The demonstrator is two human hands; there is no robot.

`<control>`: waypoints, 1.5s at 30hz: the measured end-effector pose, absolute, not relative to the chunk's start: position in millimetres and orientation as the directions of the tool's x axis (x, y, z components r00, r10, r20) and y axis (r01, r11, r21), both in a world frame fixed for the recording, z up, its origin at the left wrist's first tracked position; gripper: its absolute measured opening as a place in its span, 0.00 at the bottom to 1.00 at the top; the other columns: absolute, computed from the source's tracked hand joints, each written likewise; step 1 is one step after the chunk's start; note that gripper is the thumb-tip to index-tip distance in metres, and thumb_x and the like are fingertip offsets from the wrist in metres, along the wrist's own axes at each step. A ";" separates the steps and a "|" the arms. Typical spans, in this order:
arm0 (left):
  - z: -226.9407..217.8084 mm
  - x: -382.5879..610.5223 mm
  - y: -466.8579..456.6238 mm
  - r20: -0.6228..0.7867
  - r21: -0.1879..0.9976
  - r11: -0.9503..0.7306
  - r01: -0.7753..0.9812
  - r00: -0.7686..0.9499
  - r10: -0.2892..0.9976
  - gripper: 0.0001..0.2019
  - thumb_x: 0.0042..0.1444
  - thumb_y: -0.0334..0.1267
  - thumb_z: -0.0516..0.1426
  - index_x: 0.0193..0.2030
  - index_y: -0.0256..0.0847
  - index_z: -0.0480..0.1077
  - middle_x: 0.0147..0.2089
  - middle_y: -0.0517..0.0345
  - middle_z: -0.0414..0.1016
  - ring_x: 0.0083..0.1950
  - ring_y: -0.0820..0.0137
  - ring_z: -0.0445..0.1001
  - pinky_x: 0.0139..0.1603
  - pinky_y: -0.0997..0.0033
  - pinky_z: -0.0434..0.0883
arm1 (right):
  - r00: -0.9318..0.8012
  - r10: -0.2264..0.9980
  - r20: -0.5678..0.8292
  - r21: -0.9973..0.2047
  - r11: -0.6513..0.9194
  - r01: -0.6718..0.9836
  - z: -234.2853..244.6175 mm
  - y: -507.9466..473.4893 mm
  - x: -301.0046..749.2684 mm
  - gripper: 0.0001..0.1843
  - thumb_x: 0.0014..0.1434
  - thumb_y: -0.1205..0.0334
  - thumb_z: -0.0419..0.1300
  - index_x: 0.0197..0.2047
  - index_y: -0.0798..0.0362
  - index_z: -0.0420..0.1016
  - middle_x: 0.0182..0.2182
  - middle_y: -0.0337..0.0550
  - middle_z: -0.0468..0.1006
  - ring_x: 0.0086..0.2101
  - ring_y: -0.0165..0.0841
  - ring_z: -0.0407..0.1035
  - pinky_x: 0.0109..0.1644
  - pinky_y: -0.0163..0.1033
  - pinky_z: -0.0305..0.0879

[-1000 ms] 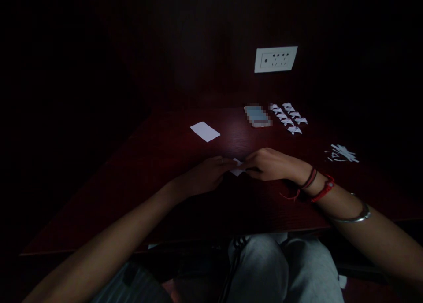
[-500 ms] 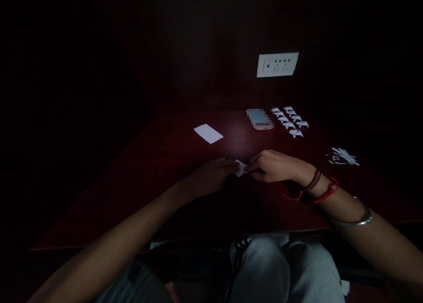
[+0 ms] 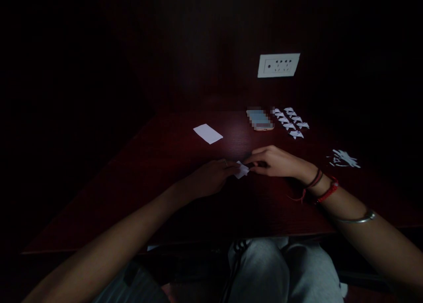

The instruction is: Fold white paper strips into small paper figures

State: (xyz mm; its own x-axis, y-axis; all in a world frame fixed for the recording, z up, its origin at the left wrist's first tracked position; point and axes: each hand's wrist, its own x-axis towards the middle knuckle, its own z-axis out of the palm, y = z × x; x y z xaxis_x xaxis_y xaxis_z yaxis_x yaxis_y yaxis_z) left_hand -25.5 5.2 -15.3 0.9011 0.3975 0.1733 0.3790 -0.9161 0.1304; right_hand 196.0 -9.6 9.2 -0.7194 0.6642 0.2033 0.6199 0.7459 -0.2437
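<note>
A small folded piece of white paper [image 3: 242, 171] lies on the dark red table between my two hands. My left hand [image 3: 213, 175], with a ring on one finger, holds the paper at its left side, its fingertips pressed on it. My right hand [image 3: 272, 161] is at the right side of the paper. Its thumb and index fingertips are at the paper's edge with a gap between them, and the other fingers are loosely bent. The paper has a small point sticking out towards the right thumb.
A flat white sheet of paper [image 3: 208, 134] lies further back on the table [image 3: 158, 153]. Right of it are a phone [image 3: 260, 119], two rows of folded paper pieces [image 3: 288, 126] and a heap of thin paper strips [image 3: 345, 158]. A socket plate [image 3: 279, 65] is on the wall.
My right fingers have spread apart and lifted slightly at the paper's right edge. More of the folded paper's right side shows. My left hand stays nearly in place.
</note>
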 end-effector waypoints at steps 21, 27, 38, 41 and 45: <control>-17.7 -24.7 5.5 0.176 0.121 -0.911 0.394 0.895 0.410 0.24 0.50 0.23 0.47 0.55 0.42 0.54 0.54 0.56 0.60 0.53 0.69 0.60 0.52 0.65 0.60 | -0.676 0.718 0.165 -0.338 0.685 0.645 -8.1 0.7 190.1 0.09 0.55 0.66 0.48 0.32 0.57 0.69 0.28 0.42 0.70 0.28 0.26 0.62 0.33 0.32 0.55; -16.5 -24.1 3.8 0.159 0.098 -0.909 0.405 0.895 0.416 0.24 0.51 0.24 0.46 0.56 0.42 0.53 0.54 0.54 0.60 0.53 0.68 0.60 0.52 0.63 0.59 | -0.622 0.772 0.134 -0.358 0.623 0.696 -10.0 1.9 188.5 0.09 0.54 0.66 0.49 0.31 0.57 0.69 0.26 0.41 0.71 0.28 0.26 0.63 0.33 0.31 0.54; -15.5 -24.3 4.9 0.135 0.073 -0.919 0.388 0.909 0.395 0.26 0.50 0.22 0.47 0.56 0.45 0.54 0.56 0.58 0.59 0.55 0.70 0.58 0.54 0.66 0.58 | -0.525 0.846 0.095 -0.409 0.514 0.754 -9.0 1.6 184.7 0.08 0.49 0.67 0.50 0.28 0.57 0.70 0.24 0.39 0.72 0.24 0.25 0.62 0.29 0.31 0.54; -14.8 -24.0 5.2 0.118 0.073 -0.917 0.392 0.910 0.398 0.27 0.50 0.22 0.46 0.56 0.45 0.53 0.56 0.59 0.59 0.55 0.70 0.58 0.54 0.65 0.58 | -0.509 0.856 0.091 -0.408 0.498 0.765 -8.7 1.8 183.8 0.08 0.49 0.67 0.51 0.28 0.57 0.70 0.23 0.39 0.71 0.23 0.24 0.62 0.28 0.30 0.54; -15.9 -24.3 6.0 0.104 0.066 -0.919 0.390 0.913 0.395 0.28 0.48 0.21 0.46 0.57 0.46 0.52 0.57 0.60 0.57 0.56 0.69 0.57 0.55 0.64 0.57 | -0.496 0.865 0.074 -0.404 0.481 0.778 -8.1 1.9 183.7 0.08 0.49 0.66 0.51 0.28 0.57 0.71 0.23 0.39 0.71 0.23 0.24 0.62 0.28 0.30 0.54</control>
